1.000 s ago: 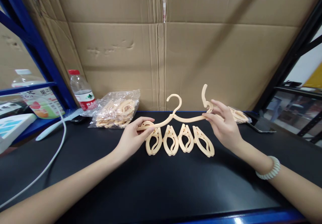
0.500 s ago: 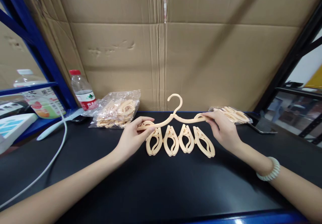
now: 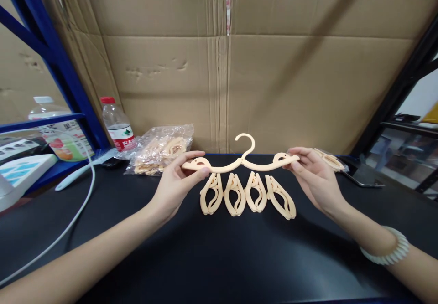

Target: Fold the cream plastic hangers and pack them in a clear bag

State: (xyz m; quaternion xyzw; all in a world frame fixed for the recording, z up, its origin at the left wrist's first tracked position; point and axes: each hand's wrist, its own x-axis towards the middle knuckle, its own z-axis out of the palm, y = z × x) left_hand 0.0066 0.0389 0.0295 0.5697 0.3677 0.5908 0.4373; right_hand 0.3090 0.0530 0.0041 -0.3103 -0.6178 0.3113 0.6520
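A cream plastic folding clothes hanger [image 3: 224,169] is held unfolded above the table, its hook standing up in the middle. My left hand [image 3: 176,183] pinches its left arm end between thumb and fingers. At the other end, my right hand [image 3: 316,178] grips the right arm tip the same way. Several folded hangers lie in a row on the black table just below: a leftmost one [image 3: 202,201], two in the middle, and a rightmost one [image 3: 290,206] that slants outward.
Clear bags of more folded hangers lie at the back left [image 3: 153,162] and back right [image 3: 330,160]. A red-capped water bottle [image 3: 119,133], a pale blue brush [image 3: 73,176] and a white cable [image 3: 89,190] are on the left. Cardboard [image 3: 164,76] walls the back.
The hanger has turned so the rounded loops near both arm ends now show above the arms. My right hand has shifted slightly right, and the view has moved a little.
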